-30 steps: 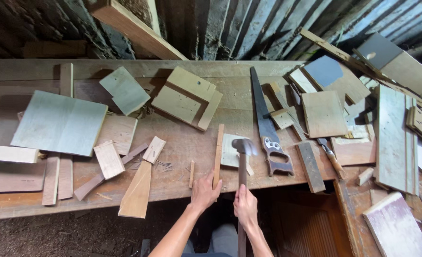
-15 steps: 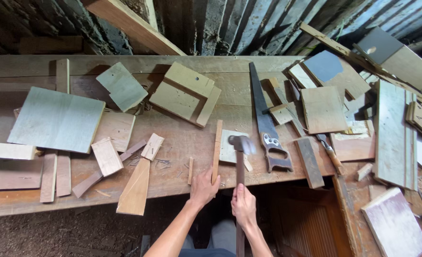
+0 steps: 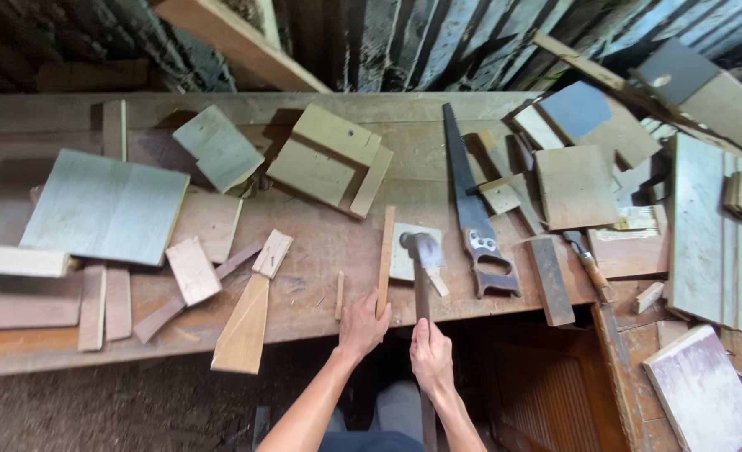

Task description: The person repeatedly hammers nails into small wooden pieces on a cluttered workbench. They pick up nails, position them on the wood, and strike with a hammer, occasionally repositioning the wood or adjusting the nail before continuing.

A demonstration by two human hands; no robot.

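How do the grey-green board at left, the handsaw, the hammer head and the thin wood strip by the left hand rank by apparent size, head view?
1. grey-green board
2. handsaw
3. thin wood strip, narrower and somewhat shorter than the saw
4. hammer head

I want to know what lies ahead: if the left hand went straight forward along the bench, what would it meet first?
The left hand rests on the thin upright wooden strip; straight on it would probably follow that strip toward the pale green boards.

Rough, matt wooden workbench (image 3: 321, 251); hammer (image 3: 421, 276) with dull metal head, wooden handle.
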